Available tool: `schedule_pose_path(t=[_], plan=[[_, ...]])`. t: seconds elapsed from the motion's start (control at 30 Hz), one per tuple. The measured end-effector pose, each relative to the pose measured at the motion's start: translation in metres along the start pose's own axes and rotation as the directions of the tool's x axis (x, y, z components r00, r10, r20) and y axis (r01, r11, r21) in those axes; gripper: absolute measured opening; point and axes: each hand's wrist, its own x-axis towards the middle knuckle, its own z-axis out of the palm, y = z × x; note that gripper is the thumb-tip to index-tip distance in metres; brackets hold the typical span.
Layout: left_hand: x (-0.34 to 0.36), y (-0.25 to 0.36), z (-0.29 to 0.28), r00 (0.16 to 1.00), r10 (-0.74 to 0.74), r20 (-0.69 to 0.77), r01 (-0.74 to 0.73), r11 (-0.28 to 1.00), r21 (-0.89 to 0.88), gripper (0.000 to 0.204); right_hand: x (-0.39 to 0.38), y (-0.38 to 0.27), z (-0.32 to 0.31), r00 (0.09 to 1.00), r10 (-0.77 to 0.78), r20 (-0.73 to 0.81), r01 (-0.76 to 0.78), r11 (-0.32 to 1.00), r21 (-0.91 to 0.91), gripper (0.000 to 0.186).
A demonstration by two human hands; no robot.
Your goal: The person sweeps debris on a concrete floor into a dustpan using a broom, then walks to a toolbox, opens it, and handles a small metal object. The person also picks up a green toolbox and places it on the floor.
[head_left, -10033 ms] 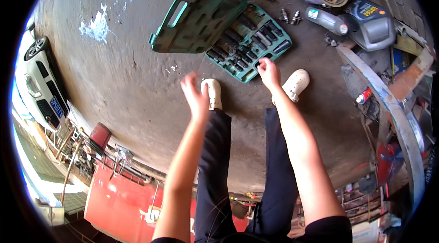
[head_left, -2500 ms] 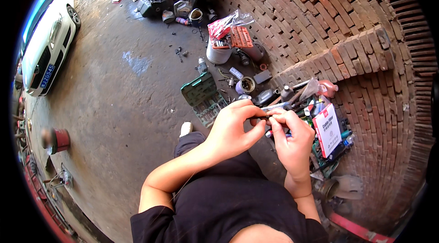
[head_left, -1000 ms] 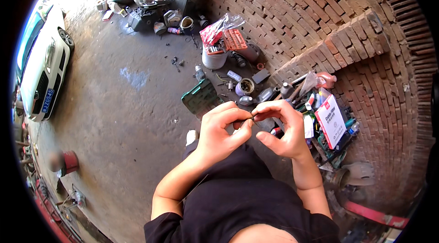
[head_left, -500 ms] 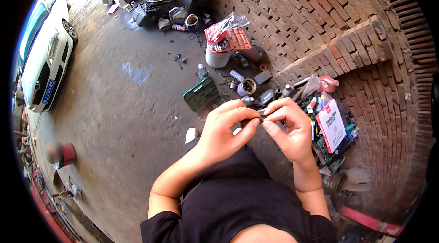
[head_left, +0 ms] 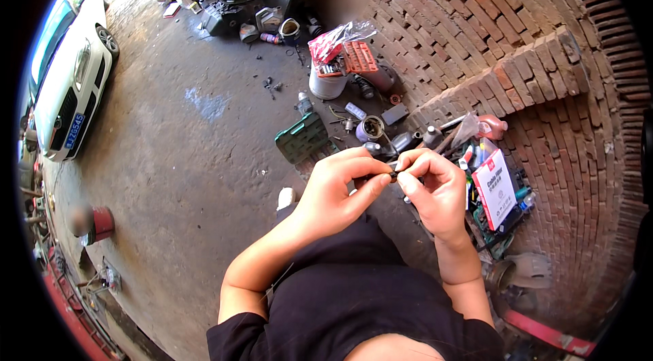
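Both hands meet in front of my body, fingertips pinching one small dark part. Its kind cannot be made out, as the fingers cover most of it. My left hand is closed, its thumb and forefinger pressed on the part's left side. My right hand pinches the other side, thumb bent and fingers curled. Beyond the left hand, on the floor, lies an opened green tool case. Past the fingertips stand a purple-white can and dark bottles.
A white bucket carries an orange socket case and a plastic bag. To the right, a white-and-red box rests on cluttered tools beside the brick wall. A white car stands far left; a red container is at left.
The hands stay joined and the small part shows a slightly different side between the fingertips. The whole view has shifted slightly; nothing else has visibly moved.
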Motion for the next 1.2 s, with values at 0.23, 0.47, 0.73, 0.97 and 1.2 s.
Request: schedule_pose_path(t=[0.23,0.47,0.73,0.97,1.2], plan=[[0.001,0.002,0.003,0.990,0.103,-0.100,-0.071,0.957,0.283,0.011,0.001,0.000,0.012,0.969,-0.232,-0.084,0.198,0.934,-0.297,0.009],[0.005,-0.003,0.012,0.976,0.178,-0.129,-0.111,0.904,0.413,0.012,-0.002,-0.002,0.011,0.918,-0.395,-0.040,0.327,0.810,-0.486,0.013],[-0.007,-0.016,0.024,0.995,0.013,-0.103,0.024,0.935,0.353,0.011,-0.018,0.025,0.015,0.918,-0.379,-0.118,0.312,0.872,-0.379,0.014],[-0.006,-0.024,0.030,0.996,-0.058,-0.068,0.076,0.955,0.288,0.014,-0.027,0.040,0.012,0.913,-0.358,-0.196,0.281,0.899,-0.335,0.015],[-0.004,-0.023,0.023,0.995,-0.103,0.008,0.100,0.979,0.175,0.016,-0.031,0.031,-0.007,0.976,-0.180,-0.126,0.175,0.983,-0.047,0.015]])
